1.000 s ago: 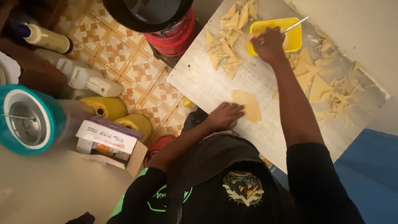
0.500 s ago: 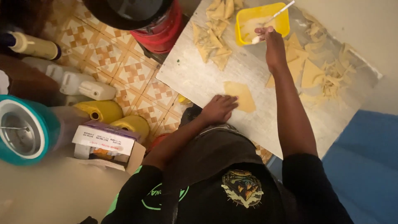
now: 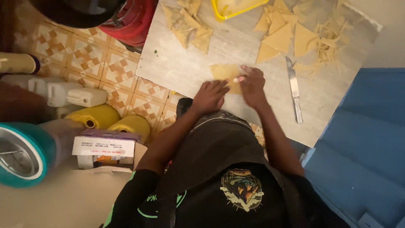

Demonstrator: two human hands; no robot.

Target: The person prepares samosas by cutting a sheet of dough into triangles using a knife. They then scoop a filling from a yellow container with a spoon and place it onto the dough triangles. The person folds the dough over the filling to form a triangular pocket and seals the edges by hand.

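A pale square of dough [image 3: 226, 72] lies flat on the grey board [image 3: 177, 63], the left hand [image 3: 209, 96] resting spread-fingered on its near edge and the right hand [image 3: 252, 84] pinching a small white tool [image 3: 239, 79] against it, a knife [image 3: 294, 89] lying just beside, folded triangles [image 3: 187, 26] and a yellow tray [image 3: 232, 9] beyond.

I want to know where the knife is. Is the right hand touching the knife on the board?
Apart. In the head view the right hand rests on the dough piece, while the knife lies beyond a bare strip of board.
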